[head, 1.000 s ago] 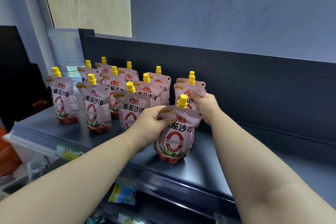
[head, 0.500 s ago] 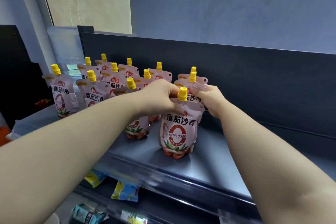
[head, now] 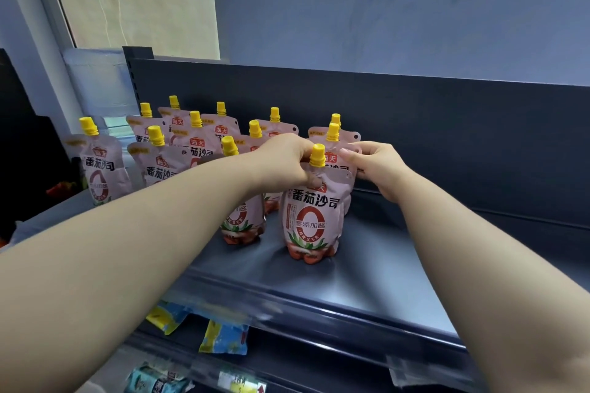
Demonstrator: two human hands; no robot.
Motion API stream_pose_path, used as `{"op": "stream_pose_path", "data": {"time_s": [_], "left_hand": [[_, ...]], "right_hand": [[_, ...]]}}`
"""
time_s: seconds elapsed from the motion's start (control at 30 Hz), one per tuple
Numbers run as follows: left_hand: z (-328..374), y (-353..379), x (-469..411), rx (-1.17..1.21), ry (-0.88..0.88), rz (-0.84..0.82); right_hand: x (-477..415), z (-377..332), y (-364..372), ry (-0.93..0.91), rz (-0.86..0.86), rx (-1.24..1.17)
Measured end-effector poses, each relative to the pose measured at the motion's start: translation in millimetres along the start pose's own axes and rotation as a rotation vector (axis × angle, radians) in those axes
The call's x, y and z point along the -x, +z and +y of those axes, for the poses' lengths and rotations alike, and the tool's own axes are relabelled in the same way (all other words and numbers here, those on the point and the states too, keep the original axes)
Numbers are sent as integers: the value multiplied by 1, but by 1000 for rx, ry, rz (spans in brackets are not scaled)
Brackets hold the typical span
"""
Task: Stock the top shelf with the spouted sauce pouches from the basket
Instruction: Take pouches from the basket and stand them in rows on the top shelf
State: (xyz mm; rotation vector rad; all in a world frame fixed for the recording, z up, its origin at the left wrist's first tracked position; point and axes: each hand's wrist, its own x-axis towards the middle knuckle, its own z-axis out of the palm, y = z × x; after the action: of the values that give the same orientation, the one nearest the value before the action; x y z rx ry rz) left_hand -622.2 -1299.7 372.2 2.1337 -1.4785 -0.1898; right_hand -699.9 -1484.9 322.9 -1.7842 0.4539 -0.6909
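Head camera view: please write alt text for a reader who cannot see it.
Both bare hands steady an upright pink spouted sauce pouch at the front of a dark top shelf: left hand beside its yellow cap, right hand behind. A dozen similar pouches stand left and behind.

Dark grey metal top shelf (head: 376, 268) with a raised back panel, about a dozen pink stand-up sauce pouches with yellow spout caps (head: 311, 220) standing upright in rows toward its left end, right end bare, front edge with a clear strip
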Motion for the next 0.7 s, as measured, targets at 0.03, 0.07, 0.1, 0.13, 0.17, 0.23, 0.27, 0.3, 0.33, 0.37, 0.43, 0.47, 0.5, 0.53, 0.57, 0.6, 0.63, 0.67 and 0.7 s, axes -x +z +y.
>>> {"op": "stream_pose_path", "data": {"time_s": [0.03, 0.07, 0.1, 0.13, 0.17, 0.23, 0.27, 0.3, 0.33, 0.37, 0.43, 0.47, 0.5, 0.53, 0.57, 0.6, 0.63, 0.67, 0.7], "left_hand": [[1, 0, 0, -14, 7, -3], [2, 0, 0, -28, 13, -4], [3, 0, -1, -44, 20, -3], [4, -1, -1, -63, 28, -3], [5, -1, -1, -79, 34, -4], [6, -1, -2, -100, 44, -7], [6, -2, -3, -103, 49, -6], [6, -2, -4, -103, 51, -2], [6, -3, -4, -103, 54, 8], [6, -4, -4, -109, 57, 18], [7, -6, -4, -129, 64, 28], [7, -7, -3, -134, 69, 28], [8, -9, -2, -132, 79, 28], [8, -11, 0, -132, 91, 29], [9, -13, 1, -141, 106, 36], [9, -15, 2, -152, 125, 46], [8, -18, 4, -161, 149, 59], [7, -21, 5, -173, 175, 73], [5, -23, 7, -193, 199, 88]], "right_hand": [[2, -1, -2, -5, 6, 3], [3, -1, -3, -9, 14, 4], [4, -1, -5, -12, 25, 9], [5, -1, -6, -13, 39, 14], [6, -2, -7, -11, 53, 21], [9, -2, -8, -15, 75, 46], [10, -2, -7, -14, 82, 63], [12, -2, -7, -11, 86, 79], [13, -2, -6, -7, 88, 91], [15, -2, -5, -3, 88, 100], [18, -2, -3, 4, 91, 121], [20, -3, -3, 3, 92, 136], [23, -5, -2, -2, 99, 154], [26, -8, -2, -18, 113, 175], [28, -10, -1, -41, 137, 199], [31, -14, -1, -64, 172, 222], [35, -18, -1, -89, 210, 241], [38, -22, -1, -114, 248, 258], [42, -27, -2, -138, 276, 280]]}}
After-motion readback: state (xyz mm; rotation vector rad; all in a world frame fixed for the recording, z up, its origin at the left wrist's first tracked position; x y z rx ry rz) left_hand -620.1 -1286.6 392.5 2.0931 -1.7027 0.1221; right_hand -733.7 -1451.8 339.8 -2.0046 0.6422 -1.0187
